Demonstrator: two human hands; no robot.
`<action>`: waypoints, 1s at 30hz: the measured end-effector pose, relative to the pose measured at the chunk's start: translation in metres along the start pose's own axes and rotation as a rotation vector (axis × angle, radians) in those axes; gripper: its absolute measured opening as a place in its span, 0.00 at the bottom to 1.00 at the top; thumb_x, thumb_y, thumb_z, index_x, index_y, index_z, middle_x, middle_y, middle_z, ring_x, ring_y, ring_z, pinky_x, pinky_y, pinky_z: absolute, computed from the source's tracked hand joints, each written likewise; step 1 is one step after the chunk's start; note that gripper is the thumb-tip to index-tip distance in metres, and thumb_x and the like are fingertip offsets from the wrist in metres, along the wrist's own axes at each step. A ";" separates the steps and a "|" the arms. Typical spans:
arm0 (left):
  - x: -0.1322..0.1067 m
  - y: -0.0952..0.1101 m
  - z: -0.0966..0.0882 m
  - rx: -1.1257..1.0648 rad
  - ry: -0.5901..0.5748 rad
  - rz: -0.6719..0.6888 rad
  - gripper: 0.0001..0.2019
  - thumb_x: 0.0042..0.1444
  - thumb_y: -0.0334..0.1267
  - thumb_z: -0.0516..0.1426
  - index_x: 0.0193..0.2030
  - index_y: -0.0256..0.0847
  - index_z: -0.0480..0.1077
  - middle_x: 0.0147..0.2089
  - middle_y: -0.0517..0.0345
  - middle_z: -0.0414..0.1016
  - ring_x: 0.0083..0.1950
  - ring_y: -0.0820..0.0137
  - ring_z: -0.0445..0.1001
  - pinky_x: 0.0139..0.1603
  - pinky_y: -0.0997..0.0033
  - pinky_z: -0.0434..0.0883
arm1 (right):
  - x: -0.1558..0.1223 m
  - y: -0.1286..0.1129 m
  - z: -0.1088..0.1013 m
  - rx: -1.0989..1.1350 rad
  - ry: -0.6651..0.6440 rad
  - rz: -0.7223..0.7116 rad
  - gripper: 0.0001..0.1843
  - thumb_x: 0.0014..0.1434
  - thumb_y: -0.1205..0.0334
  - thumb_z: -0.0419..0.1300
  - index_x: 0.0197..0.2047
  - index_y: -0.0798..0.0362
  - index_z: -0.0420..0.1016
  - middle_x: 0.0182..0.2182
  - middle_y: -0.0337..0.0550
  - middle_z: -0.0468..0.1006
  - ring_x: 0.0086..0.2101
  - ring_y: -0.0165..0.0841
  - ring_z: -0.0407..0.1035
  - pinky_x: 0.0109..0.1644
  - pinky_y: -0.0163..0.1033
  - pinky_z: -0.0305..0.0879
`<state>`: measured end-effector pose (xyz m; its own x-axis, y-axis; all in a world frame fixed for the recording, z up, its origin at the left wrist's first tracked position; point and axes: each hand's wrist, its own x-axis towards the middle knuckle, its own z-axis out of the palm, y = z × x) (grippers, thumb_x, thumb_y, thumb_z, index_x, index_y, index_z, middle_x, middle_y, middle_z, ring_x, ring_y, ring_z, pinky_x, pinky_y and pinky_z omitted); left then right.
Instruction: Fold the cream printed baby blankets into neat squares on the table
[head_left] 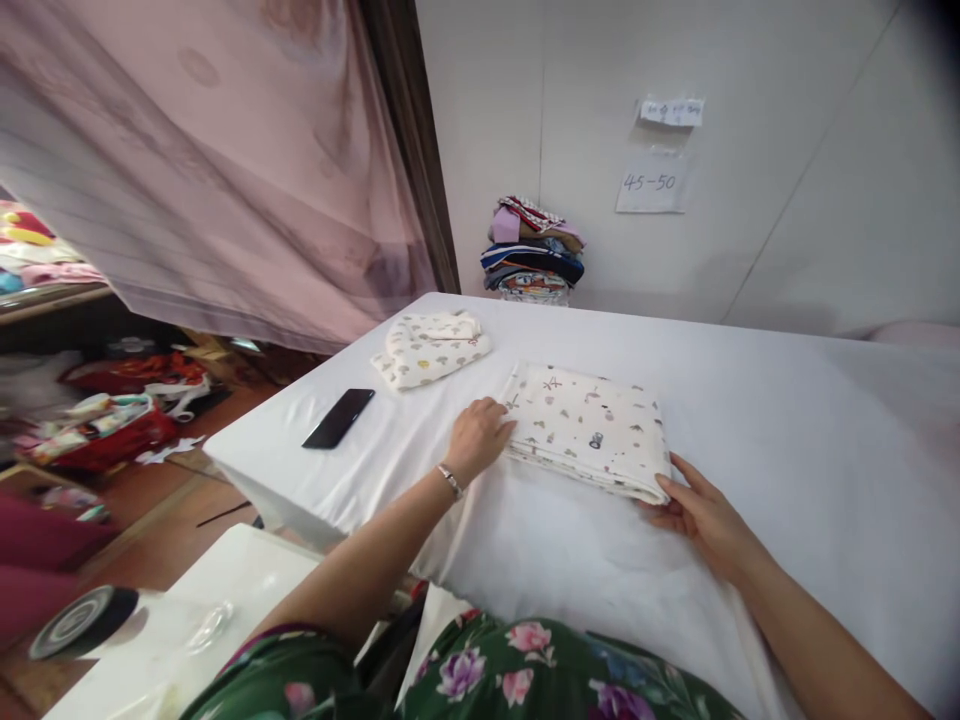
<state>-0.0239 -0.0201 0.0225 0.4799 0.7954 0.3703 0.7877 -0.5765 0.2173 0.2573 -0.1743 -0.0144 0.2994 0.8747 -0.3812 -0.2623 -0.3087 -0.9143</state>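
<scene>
A white folded cloth (pixel 585 425) with small printed figures lies flat on the white-covered table (pixel 787 450), its layered edge facing me. At its left edge is my left hand (pixel 480 437), fingers curled and closed on the fabric there. My right hand (pixel 697 505) pinches the near right corner, thumb on top and the other fingers underneath. Farther back on the left sits a second printed cloth (pixel 431 350), loosely folded. A black phone (pixel 339 419) lies near the table's left edge.
A stack of folded clothes (pixel 532 250) stands beyond the table's far edge, by the wall. Pink curtains (pixel 262 150) hang at the left. Beside me on the left are a white surface (pixel 247 570) with a clear, dark-ended container (pixel 90 620) and a red bag (pixel 112 440) of fabrics.
</scene>
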 end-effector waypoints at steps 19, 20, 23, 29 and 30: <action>-0.001 -0.042 0.005 -0.384 -0.316 -0.563 0.12 0.50 0.47 0.52 0.33 0.41 0.68 0.32 0.56 0.74 0.32 0.68 0.71 0.31 0.73 0.62 | -0.003 -0.005 0.003 -0.285 0.077 0.012 0.49 0.48 0.49 0.62 0.65 0.48 0.38 0.32 0.43 0.77 0.29 0.37 0.73 0.27 0.39 0.70; 0.001 -0.042 0.003 -0.388 -0.317 -0.556 0.13 0.50 0.47 0.52 0.37 0.41 0.68 0.36 0.55 0.74 0.35 0.68 0.71 0.32 0.73 0.63 | -0.003 -0.009 0.001 -0.381 0.071 0.012 0.48 0.49 0.47 0.60 0.66 0.48 0.37 0.31 0.43 0.77 0.28 0.38 0.73 0.27 0.40 0.69; 0.009 -0.034 -0.002 -0.346 -0.288 -0.491 0.20 0.51 0.47 0.51 0.49 0.41 0.64 0.48 0.51 0.71 0.44 0.65 0.71 0.40 0.71 0.65 | -0.002 -0.027 -0.003 -0.798 0.147 -0.097 0.42 0.50 0.44 0.57 0.64 0.47 0.46 0.36 0.45 0.77 0.31 0.40 0.72 0.34 0.45 0.68; 0.035 -0.001 0.014 -0.101 -0.156 -0.084 0.26 0.54 0.47 0.50 0.57 0.37 0.58 0.62 0.46 0.57 0.63 0.60 0.53 0.60 0.60 0.51 | 0.016 -0.061 0.030 -1.174 0.128 -0.553 0.33 0.56 0.44 0.50 0.62 0.44 0.52 0.62 0.40 0.53 0.57 0.44 0.53 0.58 0.49 0.53; 0.037 0.002 0.019 -0.067 -0.166 -0.054 0.27 0.54 0.48 0.50 0.58 0.37 0.57 0.63 0.46 0.54 0.64 0.59 0.50 0.62 0.57 0.48 | 0.023 -0.060 0.038 -1.182 0.060 -0.602 0.33 0.56 0.44 0.49 0.63 0.44 0.52 0.63 0.38 0.49 0.60 0.43 0.47 0.60 0.48 0.49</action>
<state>0.0034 0.0118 0.0193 0.4994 0.8422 0.2033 0.7891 -0.5390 0.2944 0.2454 -0.1214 0.0369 0.1346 0.9803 0.1447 0.8660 -0.0454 -0.4979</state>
